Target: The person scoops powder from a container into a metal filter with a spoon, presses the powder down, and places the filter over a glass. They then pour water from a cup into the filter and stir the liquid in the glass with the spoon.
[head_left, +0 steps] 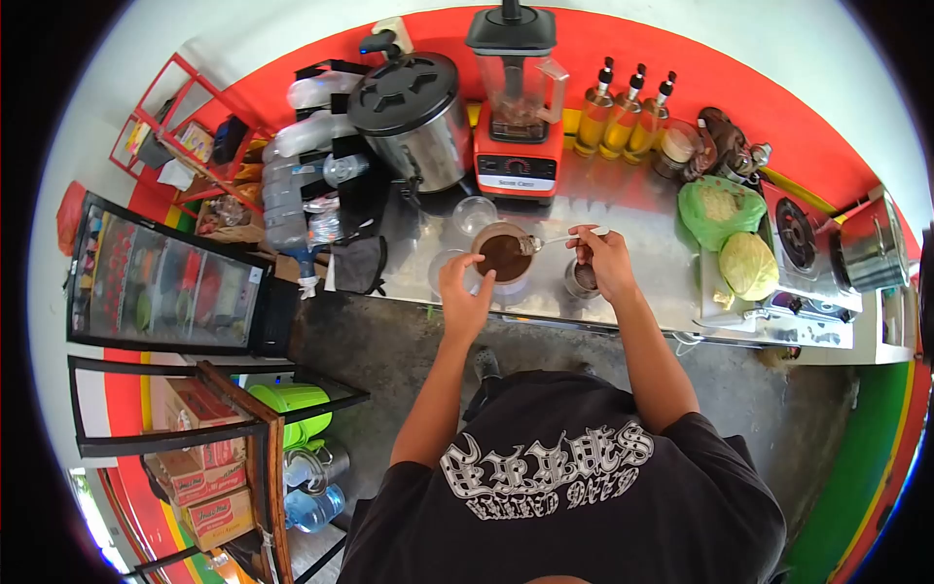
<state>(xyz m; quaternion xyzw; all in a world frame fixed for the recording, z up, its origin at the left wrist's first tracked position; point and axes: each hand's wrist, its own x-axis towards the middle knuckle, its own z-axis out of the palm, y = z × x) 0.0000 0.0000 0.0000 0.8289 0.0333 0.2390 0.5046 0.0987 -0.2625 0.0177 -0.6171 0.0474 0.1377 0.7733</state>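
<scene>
A round tub of brown powder (504,259) stands near the counter's front edge. My left hand (464,292) is at the tub's left rim, its thumb and fingers curved and apart. My right hand (604,259) pinches the handle of a metal spoon (530,244), whose bowl is over the right side of the powder. Below my right hand is a small metal cup (582,279), partly hidden by the hand. A clear lid or dish (475,215) lies behind the tub, and another clear round piece (447,272) lies to its left, partly behind my left hand.
Behind stand a steel pot with black lid (413,127), a red blender (517,161) and several oil bottles (620,122). To the right are a cabbage (748,266), a green bag (721,209) and a stove (800,238). A black cloth (359,264) lies at the left edge.
</scene>
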